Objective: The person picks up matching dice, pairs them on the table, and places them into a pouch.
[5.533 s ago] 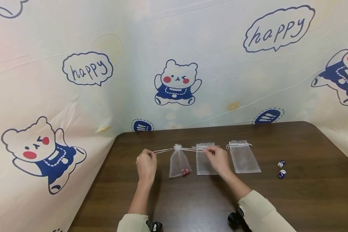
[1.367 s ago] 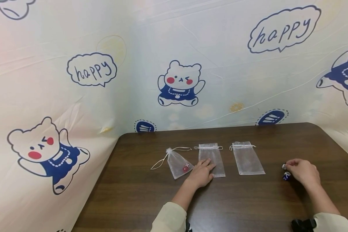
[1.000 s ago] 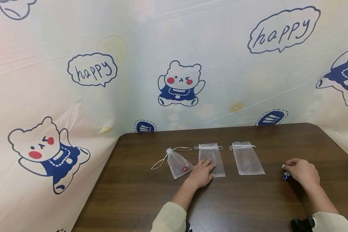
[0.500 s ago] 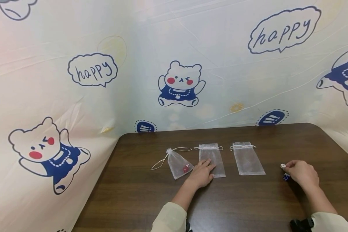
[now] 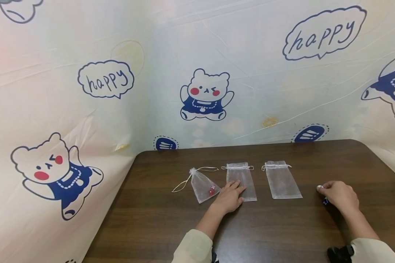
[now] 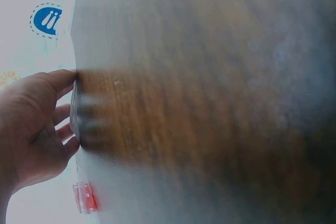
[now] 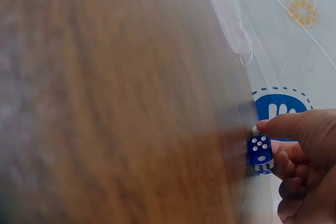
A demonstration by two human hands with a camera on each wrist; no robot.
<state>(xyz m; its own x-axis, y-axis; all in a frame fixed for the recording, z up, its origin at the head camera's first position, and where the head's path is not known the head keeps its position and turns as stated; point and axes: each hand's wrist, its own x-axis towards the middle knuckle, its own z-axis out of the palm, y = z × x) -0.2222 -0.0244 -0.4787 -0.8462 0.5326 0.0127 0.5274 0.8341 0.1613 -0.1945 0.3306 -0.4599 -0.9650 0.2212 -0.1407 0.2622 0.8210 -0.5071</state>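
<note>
My left hand (image 5: 229, 197) lies with its fingers spread on the lower part of the middle sheer white drawstring bag (image 5: 247, 182), which lies flat. To its left, a cinched drawstring bag (image 5: 199, 184) holds red dice (image 5: 212, 190) near its bottom corner. At the right, my right hand (image 5: 341, 195) pinches a white-faced die (image 5: 320, 187) between thumb and index finger, with most of the die hidden by the fingertips. Just below those fingers sits a blue die (image 5: 326, 201), partly covered by the hand; in the right wrist view a blue die (image 7: 260, 149) shows white pips.
A third flat drawstring bag (image 5: 283, 180) lies between the middle bag and the right hand. The cinched bag's cord loops (image 5: 181, 185) spread over the brown wooden table (image 5: 270, 230). A printed cloth backdrop (image 5: 250, 91) rises behind the table.
Since the earliest frame both hands have let go of the cinched bag's cords, and that bag now lies down. Lately the right hand has shifted slightly left with the die; the left hand stays.
</note>
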